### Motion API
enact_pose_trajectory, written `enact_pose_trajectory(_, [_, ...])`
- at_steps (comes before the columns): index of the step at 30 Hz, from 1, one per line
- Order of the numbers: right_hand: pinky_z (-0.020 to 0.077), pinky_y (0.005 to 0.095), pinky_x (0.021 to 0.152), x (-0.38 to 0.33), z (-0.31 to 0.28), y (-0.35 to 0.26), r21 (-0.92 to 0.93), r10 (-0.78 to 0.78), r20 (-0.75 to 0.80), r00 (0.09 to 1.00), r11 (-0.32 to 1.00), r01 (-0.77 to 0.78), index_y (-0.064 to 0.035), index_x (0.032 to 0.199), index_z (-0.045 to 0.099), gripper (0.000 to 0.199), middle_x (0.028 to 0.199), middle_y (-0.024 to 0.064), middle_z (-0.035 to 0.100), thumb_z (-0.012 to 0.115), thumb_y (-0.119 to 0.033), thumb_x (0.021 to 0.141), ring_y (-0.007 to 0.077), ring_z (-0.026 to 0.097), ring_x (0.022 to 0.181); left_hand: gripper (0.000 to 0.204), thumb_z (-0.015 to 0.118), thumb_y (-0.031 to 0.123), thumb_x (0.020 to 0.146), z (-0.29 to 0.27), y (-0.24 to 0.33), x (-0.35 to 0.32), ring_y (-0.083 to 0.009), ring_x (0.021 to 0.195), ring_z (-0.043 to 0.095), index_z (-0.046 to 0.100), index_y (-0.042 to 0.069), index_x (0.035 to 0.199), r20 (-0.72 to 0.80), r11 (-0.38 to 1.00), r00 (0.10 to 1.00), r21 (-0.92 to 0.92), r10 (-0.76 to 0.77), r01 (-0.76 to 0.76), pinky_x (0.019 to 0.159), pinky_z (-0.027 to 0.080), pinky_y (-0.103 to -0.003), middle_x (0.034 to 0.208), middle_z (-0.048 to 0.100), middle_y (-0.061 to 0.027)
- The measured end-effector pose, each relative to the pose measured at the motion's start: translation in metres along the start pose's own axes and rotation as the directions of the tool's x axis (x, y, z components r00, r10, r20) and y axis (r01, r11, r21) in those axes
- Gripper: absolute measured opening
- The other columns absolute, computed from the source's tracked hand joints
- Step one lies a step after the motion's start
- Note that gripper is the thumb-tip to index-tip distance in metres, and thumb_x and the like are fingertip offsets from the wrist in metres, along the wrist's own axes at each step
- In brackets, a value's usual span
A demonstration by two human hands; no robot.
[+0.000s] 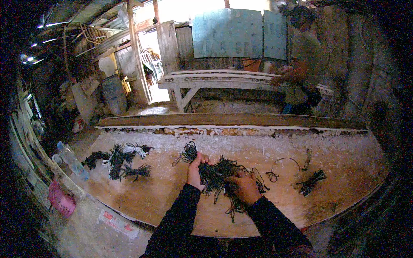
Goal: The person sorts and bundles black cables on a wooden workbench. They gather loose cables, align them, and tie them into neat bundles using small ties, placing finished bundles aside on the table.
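Note:
My left hand (196, 173) is closed around a bundle of thin black looped cords (188, 151), whose loops stick out above the thumb. Between my hands lies a tangled pile of black cords (215, 174) on the wooden table (172, 210). My right hand (244, 187) has its fingers bent into the pile's right side, closed on some of the black cords; the fingertips are partly hidden. To the right rest a tied black bundle (311, 182) and a loose curled cord (286, 160). Several more dark bundles (115, 162) lie at the left, beside a whitish one (137, 149).
A raised wooden ledge (232, 122) runs along the table's far edge. Left of the table are a clear plastic bottle (74, 161) and a pink object (61, 199). Beyond, another person (302, 60) stands at a whitish bench (215, 77), near a pale blue panel (228, 34).

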State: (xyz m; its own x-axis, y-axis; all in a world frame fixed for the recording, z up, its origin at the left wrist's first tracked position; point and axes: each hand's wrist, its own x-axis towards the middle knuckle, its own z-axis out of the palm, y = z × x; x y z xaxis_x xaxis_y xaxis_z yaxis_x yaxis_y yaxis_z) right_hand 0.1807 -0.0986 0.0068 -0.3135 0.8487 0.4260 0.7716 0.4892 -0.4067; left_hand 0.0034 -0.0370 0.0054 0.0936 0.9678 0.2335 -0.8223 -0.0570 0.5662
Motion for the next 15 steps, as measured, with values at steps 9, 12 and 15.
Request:
enact_pose_trajectory(9, [0.0294, 0.0490, 0.090, 0.001, 0.000, 0.003, -0.169, -0.020, -0.026, 0.999, 0.986, 0.015, -0.0206, 0.086, 0.065, 0.023, 0.094, 0.0034, 0.058, 0.069, -0.017, 0.064, 0.0254, 0.054, 0.093, 0.026, 0.051, 0.025, 0.087, -0.002, 0.000, 0.001, -0.0143, 0.068, 0.043, 0.039, 0.011, 0.068, -0.037, 0.986, 0.998, 0.158, 0.054, -0.048, 0.067, 0.036, -0.026, 0.072, 0.043, -0.0015])
enact_pose_trajectory(12, [0.0293, 0.0464, 0.091, 0.003, -0.009, 0.003, -0.079, 0.023, -0.009, 1.000, 0.997, -0.024, -0.0191, 0.083, 0.065, 0.019, 0.092, 0.0031, 0.061, 0.067, -0.013, 0.065, 0.0254, 0.055, 0.091, 0.027, 0.052, 0.026, 0.087, -0.006, -0.003, 0.002, -0.0139, 0.067, 0.041, 0.039, 0.011, 0.068, -0.047, 0.989, 0.997, 0.138, 0.058, -0.051, 0.064, 0.034, -0.025, 0.070, 0.042, -0.0005])
enact_pose_trajectory(15, [0.0307, 0.0441, 0.089, 0.006, -0.016, 0.004, 0.063, 0.090, -0.081, 0.993, 0.994, -0.085, -0.0180, 0.082, 0.066, 0.018, 0.086, 0.0040, 0.063, 0.066, -0.011, 0.066, 0.0262, 0.056, 0.087, 0.027, 0.053, 0.027, 0.087, -0.010, -0.005, 0.009, -0.0129, 0.067, 0.040, 0.040, 0.011, 0.068, 0.008, 0.993, 0.995, 0.063, 0.098, -0.098, 0.063, 0.034, -0.024, 0.068, 0.040, 0.0003])
